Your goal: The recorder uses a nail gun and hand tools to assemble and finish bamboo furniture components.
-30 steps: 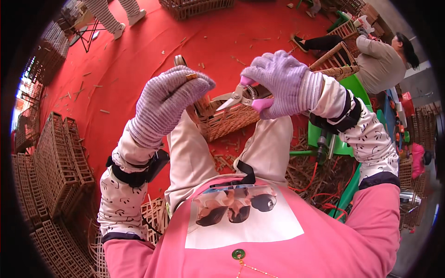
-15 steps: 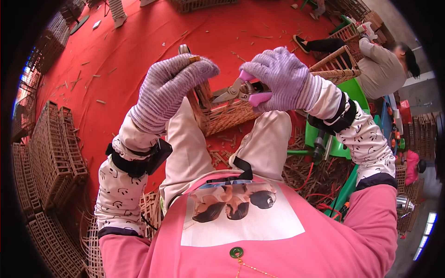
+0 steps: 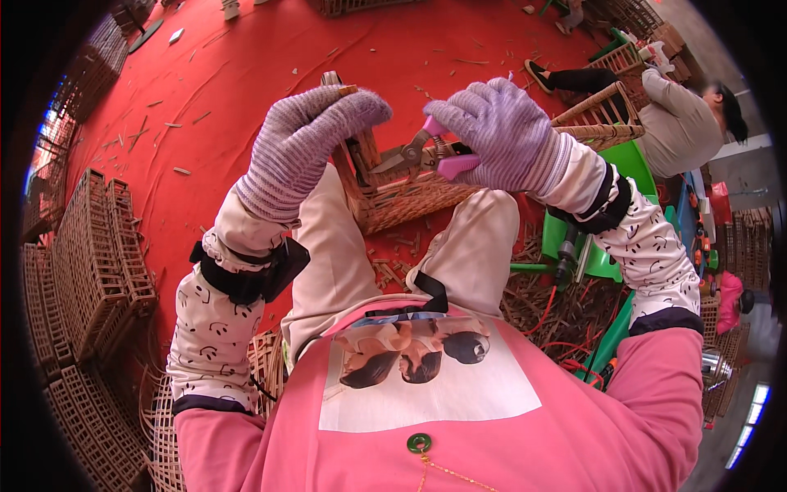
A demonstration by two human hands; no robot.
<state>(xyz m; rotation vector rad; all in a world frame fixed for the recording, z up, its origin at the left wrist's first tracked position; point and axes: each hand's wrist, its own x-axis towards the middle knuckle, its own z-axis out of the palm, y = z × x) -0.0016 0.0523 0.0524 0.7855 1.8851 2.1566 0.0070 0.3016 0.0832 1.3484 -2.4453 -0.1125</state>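
Note:
Both my hands wear lilac striped knit gloves. In front of my lap a brown woven basket [image 3: 410,202] is tilted between my knees. My left hand [image 3: 316,143] is closed round its upper left edge, and a flat strip [image 3: 330,79] sticks up beyond the knuckles. My right hand [image 3: 500,135] grips pruning shears [image 3: 420,152] with pink handles. Their blades are parted and point left, over the basket close to its left frame. Whether the blades touch the basket cannot be made out; my left fingers hide part of its edge.
Stacked woven baskets [image 3: 90,271] stand at the left. To my right are a green plastic chair [image 3: 602,254], a power drill [image 3: 566,261] and red cords. A seated person [image 3: 680,123] is at the far right. Cane scraps litter the red floor covering [image 3: 221,148].
The shears have shifted slightly up and left against the basket. The basket has tilted a little, showing more of its inside. Both hands keep their hold.

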